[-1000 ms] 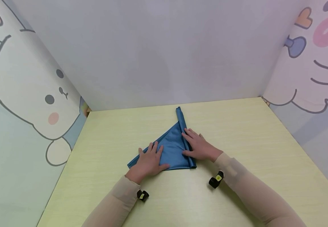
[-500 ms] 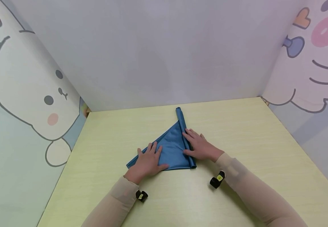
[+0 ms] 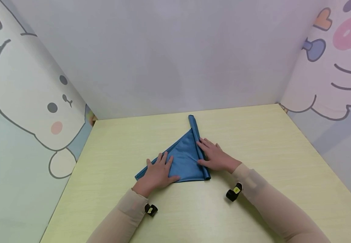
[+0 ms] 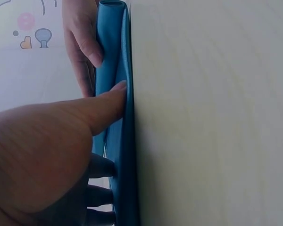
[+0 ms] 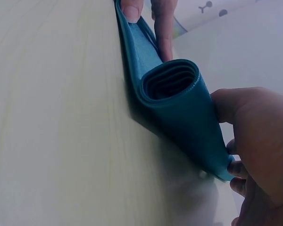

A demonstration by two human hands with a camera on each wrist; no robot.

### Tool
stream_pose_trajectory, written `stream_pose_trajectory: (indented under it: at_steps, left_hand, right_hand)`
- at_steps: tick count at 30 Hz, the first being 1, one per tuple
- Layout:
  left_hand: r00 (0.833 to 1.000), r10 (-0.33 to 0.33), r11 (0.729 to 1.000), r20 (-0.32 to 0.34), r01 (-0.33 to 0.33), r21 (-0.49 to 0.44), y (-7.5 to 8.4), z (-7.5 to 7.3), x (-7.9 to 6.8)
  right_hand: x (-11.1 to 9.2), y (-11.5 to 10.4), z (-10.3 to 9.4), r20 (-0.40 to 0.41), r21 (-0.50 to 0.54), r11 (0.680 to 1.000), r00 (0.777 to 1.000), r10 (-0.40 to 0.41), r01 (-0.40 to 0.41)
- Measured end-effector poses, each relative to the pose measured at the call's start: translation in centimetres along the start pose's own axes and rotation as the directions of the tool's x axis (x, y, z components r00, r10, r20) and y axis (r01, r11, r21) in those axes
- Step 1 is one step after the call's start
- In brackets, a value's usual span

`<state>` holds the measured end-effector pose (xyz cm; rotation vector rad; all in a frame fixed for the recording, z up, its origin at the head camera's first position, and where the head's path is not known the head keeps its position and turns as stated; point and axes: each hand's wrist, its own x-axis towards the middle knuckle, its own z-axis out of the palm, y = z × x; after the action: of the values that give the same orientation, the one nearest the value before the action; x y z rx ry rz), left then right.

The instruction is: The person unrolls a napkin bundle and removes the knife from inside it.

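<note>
A shiny blue cloth (image 3: 184,158) lies on the table, its left part flat and three-cornered, its right side rolled into a long tube (image 3: 194,127). In the right wrist view the near end of this tube (image 5: 172,84) shows several wound layers. My left hand (image 3: 156,173) rests on the flat part with spread fingers, thumb near the front edge. Against the outer right side of the tube, my right hand (image 3: 216,158) touches with thumb and extended fingers. The left wrist view shows the left thumb (image 4: 108,108) pressing on the cloth; some fingers behind the cloth are partly hidden.
The pale wood-grain table (image 3: 260,141) extends around the cloth on all sides. A plain light panel (image 3: 175,57) rises along its far edge. Panels with cartoon animals stand left (image 3: 38,101) and right (image 3: 330,74). Each wrist bears a small black camera.
My right hand and the rolled tube have shifted very slightly to the right. The left hand keeps nearly the same place on the cloth.
</note>
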<state>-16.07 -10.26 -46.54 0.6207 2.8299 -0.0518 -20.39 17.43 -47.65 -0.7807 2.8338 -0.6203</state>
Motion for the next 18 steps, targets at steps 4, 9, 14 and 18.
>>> stream_pose_trajectory:
  at_steps: [4,9,14,18]
  left_hand:
    - [1.000,0.001,1.000,-0.004,-0.001,-0.006,0.0,0.0,0.0]
    - [1.000,0.001,1.000,-0.010,-0.001,-0.011,0.0,-0.1,0.0]
    - [1.000,-0.005,1.000,-0.008,0.004,-0.024,0.0,-0.1,0.0]
    - [1.000,-0.009,1.000,0.004,0.010,-0.023,0.0,0.0,-0.1]
  right_hand:
    - [-0.2,0.2,-0.1,-0.004,0.004,1.000,1.000,0.003,-0.003]
    - [-0.5,0.5,-0.3,-0.009,0.012,1.000,1.000,0.013,-0.013]
    - [-1.0,0.9,-0.5,0.003,0.040,0.999,0.999,0.032,-0.032]
    - [-1.3,1.4,-0.4,0.018,0.055,0.998,0.999,0.031,-0.032]
